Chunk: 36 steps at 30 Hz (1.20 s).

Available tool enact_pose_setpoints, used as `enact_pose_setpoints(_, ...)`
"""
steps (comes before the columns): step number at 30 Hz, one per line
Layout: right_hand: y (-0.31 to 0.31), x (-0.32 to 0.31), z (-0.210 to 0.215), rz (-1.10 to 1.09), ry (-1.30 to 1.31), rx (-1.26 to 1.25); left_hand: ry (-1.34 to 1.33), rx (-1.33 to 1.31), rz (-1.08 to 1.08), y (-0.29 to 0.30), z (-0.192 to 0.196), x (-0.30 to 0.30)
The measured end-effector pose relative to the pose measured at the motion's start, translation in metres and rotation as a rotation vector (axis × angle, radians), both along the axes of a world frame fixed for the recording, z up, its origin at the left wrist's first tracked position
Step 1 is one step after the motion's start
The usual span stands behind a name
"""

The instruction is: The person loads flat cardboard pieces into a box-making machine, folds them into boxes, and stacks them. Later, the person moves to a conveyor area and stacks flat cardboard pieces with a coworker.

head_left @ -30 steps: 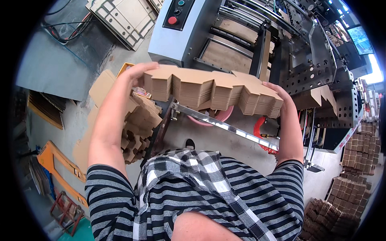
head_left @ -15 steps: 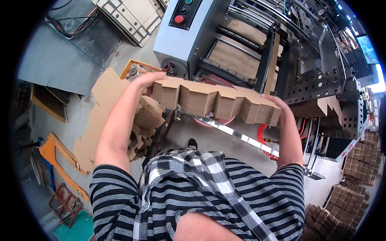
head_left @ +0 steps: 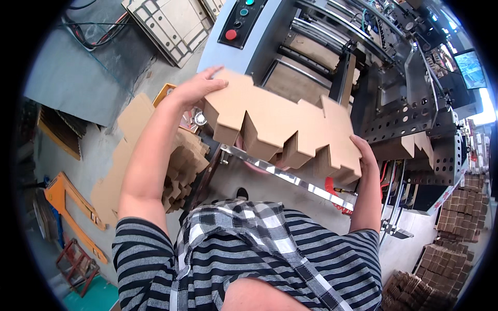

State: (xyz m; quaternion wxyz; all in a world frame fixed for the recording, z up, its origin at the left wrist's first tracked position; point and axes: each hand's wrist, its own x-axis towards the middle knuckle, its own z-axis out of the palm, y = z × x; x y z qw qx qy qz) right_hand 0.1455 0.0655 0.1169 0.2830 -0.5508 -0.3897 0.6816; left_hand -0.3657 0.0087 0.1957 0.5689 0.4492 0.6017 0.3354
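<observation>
Between my two hands I carry a thick stack of die-cut cardboard blanks (head_left: 282, 116), brown, with notched edges and tabs on the side toward me. My left hand (head_left: 199, 87) clasps its left end, thumb on the top sheet and fingers partly hidden behind. At the right end, my right hand (head_left: 364, 153) presses against the stack's side, most of its fingers out of sight. The stack is held in the air, tilted so its flat top shows, above a shiny metal bar (head_left: 285, 176) at the front of the machine.
A large machine (head_left: 311, 62) with rollers and a red button (head_left: 231, 34) stands ahead. More cut cardboard (head_left: 181, 160) is piled at my left. An orange pallet jack (head_left: 65, 194) is farther left. Bundled cardboard stacks (head_left: 459, 215) stand on the right. Cutting boards (head_left: 168, 26) lean at the far left.
The stack has tipped so that more of its top face shows, its left end raised and its right end lower. My left hand has moved up with its thumb now on top.
</observation>
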Motion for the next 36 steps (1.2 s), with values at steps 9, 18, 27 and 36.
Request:
enact_pose_setpoints(9,-0.023,-0.013,0.053,-0.067,0.309,0.694,0.043,0.638,0.100,-0.094,0.085,-0.007)
enact_pose_setpoints(18,-0.021,-0.097,0.097,0.101,0.376,0.934,0.278,0.855,0.401,-0.192,0.090,-0.059)
enact_pose_setpoints(27,-0.014,-0.238,0.123,0.436,0.606,0.925,0.472,0.896,0.691,-0.322,0.096,-0.108)
enact_pose_setpoints(36,-0.058,-0.423,0.137,0.847,0.651,0.811,0.380,0.889,1.053,-0.479,0.075,-0.129)
